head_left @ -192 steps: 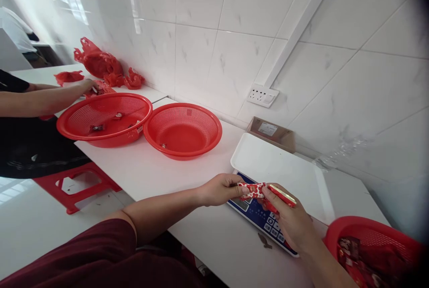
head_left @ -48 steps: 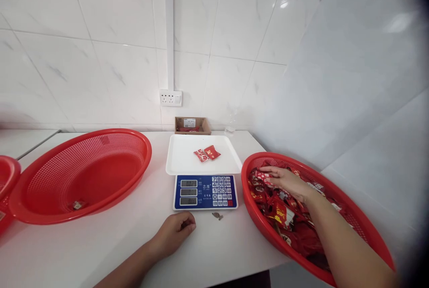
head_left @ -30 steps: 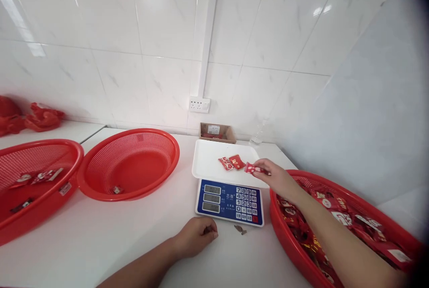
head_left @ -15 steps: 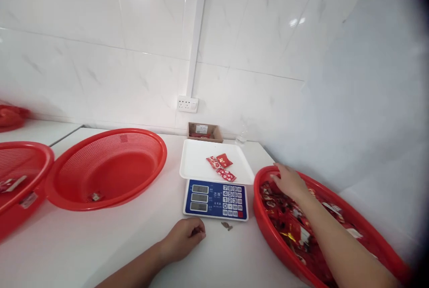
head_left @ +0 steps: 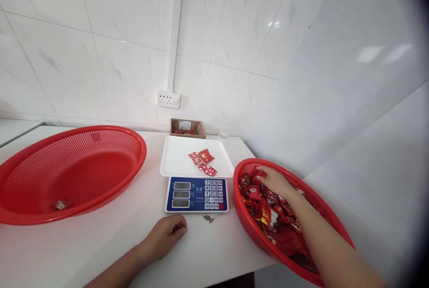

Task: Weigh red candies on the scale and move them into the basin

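My right hand (head_left: 275,181) reaches into the red basket (head_left: 239,198) on the right. Its fingers are bent against a red packet (head_left: 257,174) among many red wrapped packets. My left hand (head_left: 167,236) rests on the table, loosely curled, with nothing visible in it. Just beyond it stands a weighing scale (head_left: 197,205) with a blue keypad panel and a white tray (head_left: 177,163). On that tray lie three small red packets, one plain red packet (head_left: 205,156) and two patterned ones (head_left: 208,170).
A large red basket (head_left: 136,167) on the left has one small wrapped piece (head_left: 60,205) inside. Behind the scale is a cardboard box (head_left: 199,130), with a clear plastic item (head_left: 224,133) beside it. A small brown scrap (head_left: 208,219) lies before the scale. A socket (head_left: 169,99) is on the wall.
The view has swung to the right, so things sit further left. My right hand has dipped from the basket's far rim down among the packets. My left hand stays curled on the table.
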`<action>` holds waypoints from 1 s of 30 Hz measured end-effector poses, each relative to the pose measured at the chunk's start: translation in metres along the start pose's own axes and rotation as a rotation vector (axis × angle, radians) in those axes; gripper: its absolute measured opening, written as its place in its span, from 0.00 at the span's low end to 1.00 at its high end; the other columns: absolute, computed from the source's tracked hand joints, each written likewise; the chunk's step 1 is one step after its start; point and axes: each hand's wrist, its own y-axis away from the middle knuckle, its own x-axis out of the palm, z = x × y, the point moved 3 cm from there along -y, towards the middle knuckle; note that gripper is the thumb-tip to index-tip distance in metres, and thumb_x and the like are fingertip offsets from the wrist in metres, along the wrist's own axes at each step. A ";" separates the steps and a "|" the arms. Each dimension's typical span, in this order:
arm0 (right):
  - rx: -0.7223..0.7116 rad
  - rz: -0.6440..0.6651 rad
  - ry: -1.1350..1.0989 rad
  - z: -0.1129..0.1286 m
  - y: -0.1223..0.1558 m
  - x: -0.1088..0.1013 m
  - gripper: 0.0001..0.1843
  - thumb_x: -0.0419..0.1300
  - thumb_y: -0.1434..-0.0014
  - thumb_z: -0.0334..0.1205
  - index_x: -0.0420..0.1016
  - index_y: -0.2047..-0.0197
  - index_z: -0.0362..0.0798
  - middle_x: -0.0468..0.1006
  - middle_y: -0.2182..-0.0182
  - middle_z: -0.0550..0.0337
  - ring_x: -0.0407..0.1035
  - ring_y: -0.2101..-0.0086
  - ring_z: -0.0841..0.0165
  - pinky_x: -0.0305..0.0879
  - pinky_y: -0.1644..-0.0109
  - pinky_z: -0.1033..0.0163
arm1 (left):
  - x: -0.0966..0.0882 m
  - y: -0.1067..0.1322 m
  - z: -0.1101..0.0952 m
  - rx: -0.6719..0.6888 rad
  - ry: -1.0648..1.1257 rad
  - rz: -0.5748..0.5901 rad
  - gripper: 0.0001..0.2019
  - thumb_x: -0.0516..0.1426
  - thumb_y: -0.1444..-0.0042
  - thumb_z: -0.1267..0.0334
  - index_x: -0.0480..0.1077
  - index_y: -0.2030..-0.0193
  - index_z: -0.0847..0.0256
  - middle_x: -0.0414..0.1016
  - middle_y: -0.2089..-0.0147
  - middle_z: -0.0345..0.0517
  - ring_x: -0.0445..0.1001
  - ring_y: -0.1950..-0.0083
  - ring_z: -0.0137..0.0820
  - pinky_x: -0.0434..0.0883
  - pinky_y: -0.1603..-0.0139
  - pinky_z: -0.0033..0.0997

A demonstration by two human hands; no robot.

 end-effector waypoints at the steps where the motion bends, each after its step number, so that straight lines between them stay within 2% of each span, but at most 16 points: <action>1: 0.036 -0.034 0.018 -0.003 -0.004 0.000 0.22 0.52 0.45 0.37 0.64 0.46 0.47 0.70 0.48 0.52 0.64 0.48 0.62 0.57 0.45 0.55 | 0.000 0.000 0.000 -0.001 0.002 -0.003 0.09 0.49 0.47 0.59 0.67 0.69 0.61 0.67 0.72 0.38 0.64 0.70 0.28 0.60 0.69 0.25; 5: 0.129 -0.073 0.080 -0.009 -0.013 0.013 0.29 0.58 0.49 0.40 0.61 0.44 0.43 0.71 0.50 0.47 0.64 0.49 0.57 0.58 0.46 0.54 | 0.000 0.000 -0.001 -0.001 0.009 -0.006 0.09 0.49 0.47 0.59 0.66 0.69 0.61 0.67 0.72 0.38 0.64 0.70 0.28 0.60 0.69 0.25; 8: 0.123 -0.077 0.114 -0.007 -0.014 0.018 0.25 0.59 0.51 0.38 0.65 0.48 0.42 0.72 0.52 0.46 0.64 0.50 0.57 0.57 0.46 0.55 | -0.001 0.000 -0.001 0.002 0.014 -0.006 0.09 0.49 0.47 0.59 0.66 0.70 0.61 0.67 0.72 0.38 0.64 0.70 0.28 0.60 0.69 0.24; 12: 0.090 -0.023 0.122 -0.002 -0.011 0.007 0.14 0.58 0.50 0.36 0.70 0.57 0.48 0.76 0.58 0.54 0.69 0.56 0.61 0.61 0.51 0.58 | 0.000 -0.002 0.001 -0.002 0.016 -0.010 0.09 0.49 0.47 0.59 0.67 0.69 0.61 0.67 0.72 0.38 0.64 0.70 0.28 0.60 0.69 0.24; 16: 0.093 -0.031 0.153 0.008 -0.002 -0.003 0.18 0.54 0.48 0.34 0.67 0.52 0.46 0.71 0.51 0.46 0.63 0.50 0.53 0.57 0.48 0.48 | 0.000 -0.002 0.001 0.002 0.011 0.000 0.10 0.49 0.47 0.59 0.67 0.69 0.61 0.68 0.72 0.39 0.65 0.69 0.28 0.60 0.69 0.24; 19: -0.012 0.098 0.100 0.023 0.007 0.011 0.18 0.54 0.46 0.38 0.68 0.51 0.49 0.73 0.53 0.52 0.66 0.52 0.59 0.60 0.49 0.57 | 0.000 -0.001 0.001 -0.001 0.002 0.004 0.10 0.49 0.46 0.58 0.67 0.68 0.61 0.68 0.71 0.39 0.65 0.69 0.29 0.61 0.68 0.25; 21: -0.068 0.210 0.060 0.032 0.013 0.028 0.25 0.58 0.49 0.41 0.65 0.47 0.51 0.74 0.53 0.55 0.69 0.54 0.63 0.62 0.51 0.62 | 0.000 -0.001 0.001 -0.003 -0.003 0.002 0.10 0.49 0.46 0.58 0.67 0.68 0.61 0.69 0.71 0.39 0.66 0.68 0.29 0.61 0.68 0.25; 24: -0.057 0.283 0.059 0.037 0.018 0.050 0.41 0.64 0.57 0.39 0.56 0.39 0.45 0.67 0.46 0.44 0.68 0.53 0.57 0.62 0.52 0.59 | 0.000 -0.002 0.001 -0.005 -0.008 0.002 0.11 0.49 0.46 0.58 0.67 0.68 0.61 0.69 0.71 0.40 0.66 0.68 0.29 0.61 0.68 0.25; 26: -0.032 0.293 0.069 0.037 0.020 0.059 0.46 0.65 0.59 0.37 0.53 0.38 0.42 0.63 0.44 0.37 0.68 0.53 0.53 0.62 0.52 0.55 | 0.001 -0.002 0.001 -0.003 -0.005 0.003 0.10 0.49 0.46 0.58 0.67 0.69 0.61 0.69 0.71 0.39 0.66 0.69 0.29 0.61 0.68 0.25; 28: -0.024 0.284 0.064 0.036 0.022 0.060 0.44 0.65 0.60 0.36 0.56 0.39 0.42 0.64 0.46 0.35 0.69 0.55 0.51 0.62 0.54 0.53 | 0.001 -0.002 0.002 0.003 0.001 0.004 0.10 0.49 0.46 0.58 0.67 0.68 0.61 0.69 0.71 0.39 0.66 0.69 0.29 0.61 0.68 0.25; 30: -0.033 0.261 0.032 0.037 0.023 0.057 0.35 0.63 0.59 0.35 0.63 0.45 0.44 0.69 0.50 0.40 0.70 0.57 0.51 0.62 0.55 0.52 | 0.001 -0.002 0.003 0.008 0.001 0.001 0.10 0.49 0.46 0.59 0.67 0.68 0.61 0.69 0.71 0.39 0.66 0.69 0.29 0.61 0.68 0.25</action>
